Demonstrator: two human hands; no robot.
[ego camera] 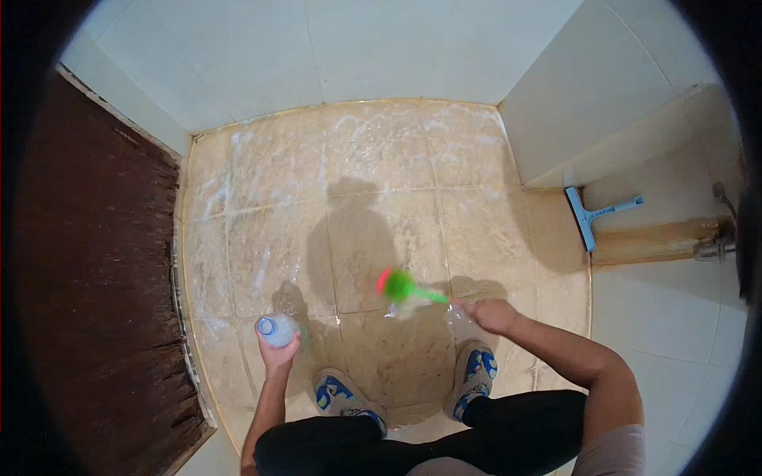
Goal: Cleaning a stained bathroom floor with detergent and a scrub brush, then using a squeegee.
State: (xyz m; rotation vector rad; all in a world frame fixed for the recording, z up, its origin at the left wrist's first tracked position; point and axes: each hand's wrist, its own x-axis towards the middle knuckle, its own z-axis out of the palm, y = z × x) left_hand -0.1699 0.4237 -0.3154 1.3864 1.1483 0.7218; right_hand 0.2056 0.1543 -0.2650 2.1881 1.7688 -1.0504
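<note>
In my left hand [280,357] is a clear plastic bottle [284,332] with a blue ring at its mouth, held upright on the left side of the floor. My right hand [493,315] grips the handle of a green toilet brush [397,285], whose round head has a pink-red tip. The brush head points left and looks blurred. Whether its bristles touch the floor I cannot tell. Beneath both hands lies a beige tiled floor [381,238], wet, with whitish suds on several tiles and dark grime near my feet.
A light-blue squeegee [586,219] leans by the right wall at a recess. On the left stands a dark brown door [101,256] with a splintered lower edge. Pale tiled walls [357,53] enclose the floor. My patterned clogs [342,395] stand on the tiles.
</note>
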